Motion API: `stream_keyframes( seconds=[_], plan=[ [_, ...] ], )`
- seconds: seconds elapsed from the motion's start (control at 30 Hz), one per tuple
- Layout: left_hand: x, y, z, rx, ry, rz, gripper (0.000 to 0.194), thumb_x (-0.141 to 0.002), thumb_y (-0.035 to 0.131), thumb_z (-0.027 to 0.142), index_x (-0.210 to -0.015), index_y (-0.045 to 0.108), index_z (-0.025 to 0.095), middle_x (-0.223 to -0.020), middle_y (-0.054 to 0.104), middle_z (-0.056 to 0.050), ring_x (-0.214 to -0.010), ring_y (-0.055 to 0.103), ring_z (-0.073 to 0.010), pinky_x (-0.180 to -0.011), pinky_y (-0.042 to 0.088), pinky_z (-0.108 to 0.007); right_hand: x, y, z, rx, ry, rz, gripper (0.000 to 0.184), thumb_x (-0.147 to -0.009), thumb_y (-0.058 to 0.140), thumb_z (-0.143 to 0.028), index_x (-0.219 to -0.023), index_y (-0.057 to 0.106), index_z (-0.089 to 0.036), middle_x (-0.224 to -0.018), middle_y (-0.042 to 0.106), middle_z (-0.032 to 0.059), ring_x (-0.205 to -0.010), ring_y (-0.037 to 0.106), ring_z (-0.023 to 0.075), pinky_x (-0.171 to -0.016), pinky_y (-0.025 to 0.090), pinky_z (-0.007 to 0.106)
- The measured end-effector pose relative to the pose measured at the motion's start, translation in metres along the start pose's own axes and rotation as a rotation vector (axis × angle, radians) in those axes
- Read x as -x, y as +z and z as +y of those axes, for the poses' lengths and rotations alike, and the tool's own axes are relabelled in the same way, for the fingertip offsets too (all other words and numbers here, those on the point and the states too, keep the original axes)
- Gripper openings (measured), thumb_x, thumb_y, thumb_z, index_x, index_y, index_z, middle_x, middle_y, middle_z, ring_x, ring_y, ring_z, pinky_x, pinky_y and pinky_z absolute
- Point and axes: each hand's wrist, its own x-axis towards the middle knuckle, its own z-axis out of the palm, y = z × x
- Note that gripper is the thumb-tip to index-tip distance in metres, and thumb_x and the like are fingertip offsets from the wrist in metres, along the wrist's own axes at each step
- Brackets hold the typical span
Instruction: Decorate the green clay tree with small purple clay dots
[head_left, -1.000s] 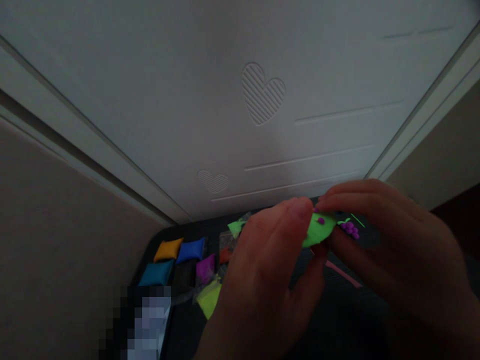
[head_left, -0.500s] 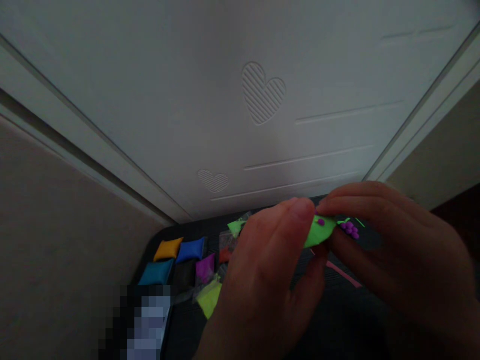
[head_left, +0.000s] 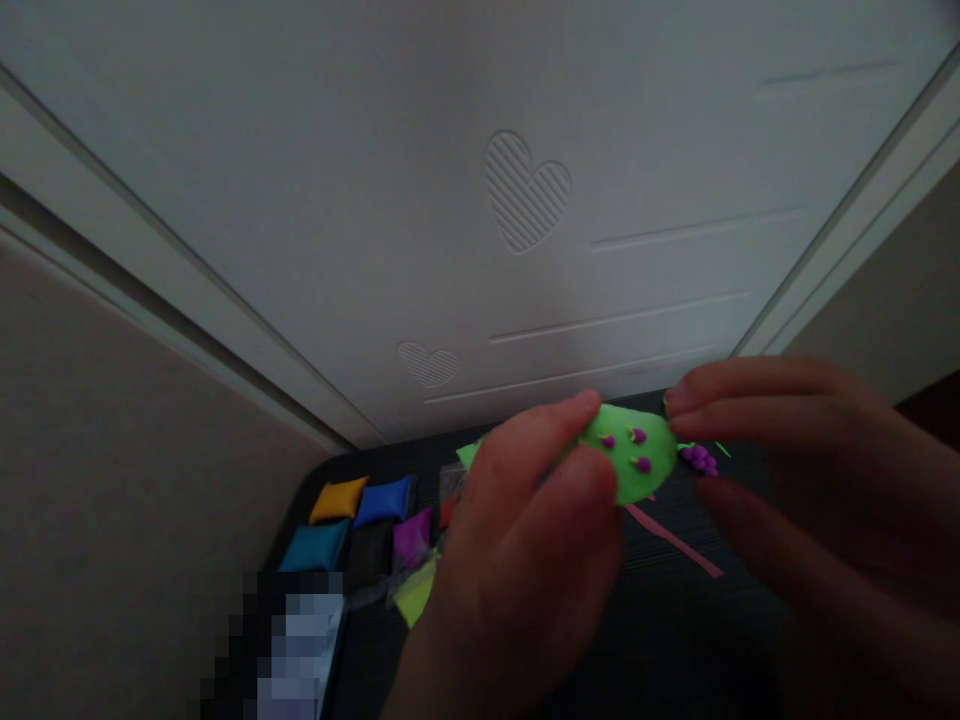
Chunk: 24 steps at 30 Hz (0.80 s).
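Note:
Between the thumb and fingers of my left hand [head_left: 525, 530] is a flat, rounded piece of bright green modelling clay [head_left: 641, 480]. Small purple clay bits with pale yellowish tips dot its face. My right hand [head_left: 810, 490] is at the right edge of the green piece, thumb and fingers apart, with nothing visible between them. Whether a fingertip still touches the edge, I cannot tell. Behind the gap in my right hand, a cluster of purple clay balls [head_left: 699, 460] lies on the dark table [head_left: 652, 600]. Left of it lies a pink clay-like strip [head_left: 675, 540].
Colored clay packs lie at the left: orange [head_left: 339, 500], blue [head_left: 382, 502], teal [head_left: 315, 545], black [head_left: 370, 552], purple [head_left: 412, 538] and yellow-green [head_left: 415, 595]. A blurred-out device [head_left: 300, 650] is at the lower left. A white panel with hearts [head_left: 360, 230] rises behind the table.
My right hand has opened and drawn back to the right from the green clay. The piece has turned so its face with several purple bits shows. My left hand keeps its hold.

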Motion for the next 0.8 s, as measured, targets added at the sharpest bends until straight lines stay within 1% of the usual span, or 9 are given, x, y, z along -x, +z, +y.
stream_keyframes(
  seconds=[0.1, 0.17, 0.3, 0.4, 0.47, 0.53, 0.7, 0.8],
  plan=[
    [-0.0003, 0.0022, 0.0032, -0.027, -0.064, 0.059, 0.066, -0.066, 0.062, 0.011, -0.124, 0.036, 0.027, -0.116, 0.049, -0.004, -0.101, 0.052, -0.0203, -0.087, 0.048, -0.036, 0.0012, -0.0017, -0.0020, -0.005, 0.014, 0.061, 0.027, -0.071, 0.055, -0.011, -0.095, 0.055, -0.022, -0.101, 0.055, 0.0020, -0.094, 0.052, 0.0164, -0.072, 0.048, 0.025],
    [-0.0025, 0.0027, 0.0047, -0.097, -0.035, 0.111, 0.060, -0.064, 0.064, 0.011, -0.119, 0.043, 0.025, -0.113, 0.050, -0.003, -0.103, 0.049, -0.0198, -0.091, 0.046, -0.035, 0.0018, -0.0017, -0.0015, 0.000, 0.021, 0.073, 0.024, -0.071, 0.056, -0.012, -0.093, 0.056, -0.023, -0.098, 0.056, 0.0011, -0.092, 0.053, 0.0151, -0.069, 0.049, 0.023],
    [-0.0051, 0.0027, 0.0058, -0.268, 0.061, 0.154, 0.056, -0.059, 0.069, 0.015, -0.111, 0.051, 0.024, -0.107, 0.053, -0.003, -0.100, 0.049, -0.0193, -0.088, 0.046, -0.034, 0.0006, -0.0005, 0.0006, 0.020, 0.034, 0.062, 0.021, -0.071, 0.058, -0.014, -0.089, 0.057, -0.024, -0.096, 0.057, -0.0011, -0.089, 0.054, 0.0124, -0.067, 0.050, 0.020],
    [-0.0033, 0.0032, 0.0068, -0.297, 0.057, 0.160, 0.056, -0.058, 0.070, 0.016, -0.110, 0.051, 0.025, -0.104, 0.054, -0.002, -0.099, 0.049, -0.0186, -0.083, 0.049, -0.032, -0.0011, 0.0005, 0.0015, 0.034, 0.058, 0.057, 0.018, -0.070, 0.059, -0.016, -0.086, 0.058, -0.025, -0.095, 0.056, -0.0025, -0.087, 0.055, 0.0104, -0.066, 0.049, 0.017],
    [-0.0021, 0.0035, 0.0078, -0.300, 0.033, 0.154, 0.056, -0.059, 0.070, 0.015, -0.111, 0.051, 0.026, -0.105, 0.053, -0.002, -0.098, 0.049, -0.0177, -0.079, 0.050, -0.030, -0.0022, 0.0009, 0.0020, 0.036, 0.067, 0.047, 0.020, -0.070, 0.060, -0.016, -0.086, 0.058, -0.026, -0.095, 0.056, -0.0035, -0.085, 0.056, 0.0092, -0.066, 0.049, 0.016],
    [-0.0021, 0.0035, 0.0085, -0.309, 0.040, 0.138, 0.056, -0.059, 0.069, 0.013, -0.111, 0.050, 0.026, -0.106, 0.052, -0.001, -0.098, 0.049, -0.0170, -0.077, 0.051, -0.028, -0.0030, 0.0010, 0.0023, 0.038, 0.071, 0.033, 0.020, -0.069, 0.061, -0.016, -0.087, 0.058, -0.026, -0.095, 0.056, -0.0043, -0.084, 0.056, 0.0085, -0.067, 0.048, 0.015],
    [-0.0065, 0.0037, 0.0092, -0.365, 0.104, 0.111, 0.051, -0.063, 0.067, 0.018, -0.110, 0.048, 0.023, -0.102, 0.054, -0.002, -0.099, 0.048, -0.0168, -0.083, 0.048, -0.029, -0.0029, -0.0003, 0.0023, 0.049, 0.057, 0.035, 0.018, -0.070, 0.060, -0.017, -0.085, 0.058, -0.027, -0.095, 0.055, -0.0050, -0.086, 0.054, 0.0074, -0.068, 0.047, 0.013],
    [-0.0079, 0.0043, 0.0101, -0.378, 0.134, 0.096, 0.051, -0.065, 0.065, 0.017, -0.112, 0.045, 0.026, -0.105, 0.052, 0.000, -0.100, 0.046, -0.0155, -0.084, 0.047, -0.029, -0.0020, -0.0010, 0.0022, 0.042, 0.063, 0.028, 0.017, -0.071, 0.059, -0.018, -0.085, 0.059, -0.027, -0.095, 0.055, -0.0055, -0.086, 0.054, 0.0070, -0.068, 0.047, 0.012]
  ],
)
